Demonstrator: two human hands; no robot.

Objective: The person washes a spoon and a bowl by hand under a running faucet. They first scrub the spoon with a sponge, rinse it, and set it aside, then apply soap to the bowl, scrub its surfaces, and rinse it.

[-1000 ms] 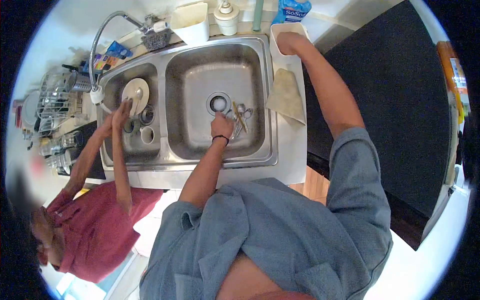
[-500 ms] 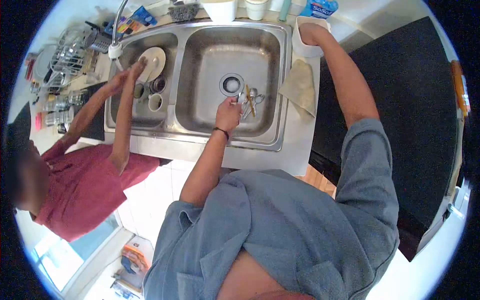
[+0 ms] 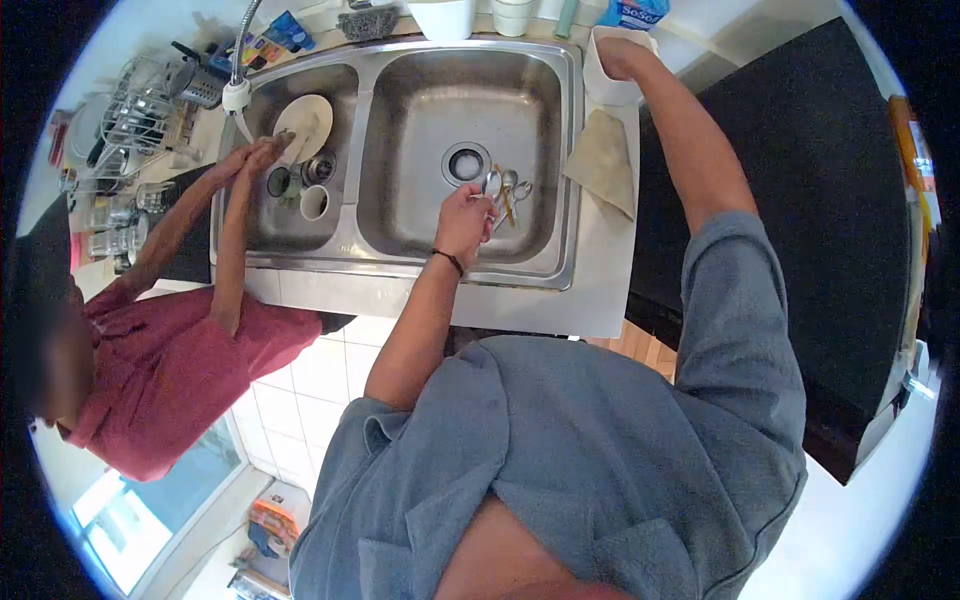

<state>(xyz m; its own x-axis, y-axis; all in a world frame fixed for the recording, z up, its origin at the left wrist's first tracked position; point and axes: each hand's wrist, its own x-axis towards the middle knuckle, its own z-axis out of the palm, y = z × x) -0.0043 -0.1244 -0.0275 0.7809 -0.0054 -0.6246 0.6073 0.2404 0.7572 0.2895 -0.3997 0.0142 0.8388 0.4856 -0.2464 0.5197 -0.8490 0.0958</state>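
My left hand [image 3: 464, 220] is over the right sink basin [image 3: 400, 190], its fingers closed round a metal spoon [image 3: 493, 182] whose bowl points up. Just beyond it, more spoons [image 3: 511, 180] and a gold-coloured piece of cutlery [image 3: 507, 207] lie on the basin floor near the drain [image 3: 465, 163]. At the back right corner of the counter, my right hand [image 3: 620, 58] reaches into a white container [image 3: 606, 90]. The container wall hides its fingers and whatever they touch.
A co-worker's hands [image 3: 258, 157] are over the left basin beside a plate [image 3: 303, 125] and a cup [image 3: 313, 203]. A beige cloth [image 3: 602, 163] lies right of the sink. The faucet [image 3: 236, 95] and dish rack [image 3: 140, 105] are at left.
My left hand has lifted the spoon slightly, and its bowl shows more clearly. My right hand stays in the container. The co-worker's hands have drawn together lower by the plate.
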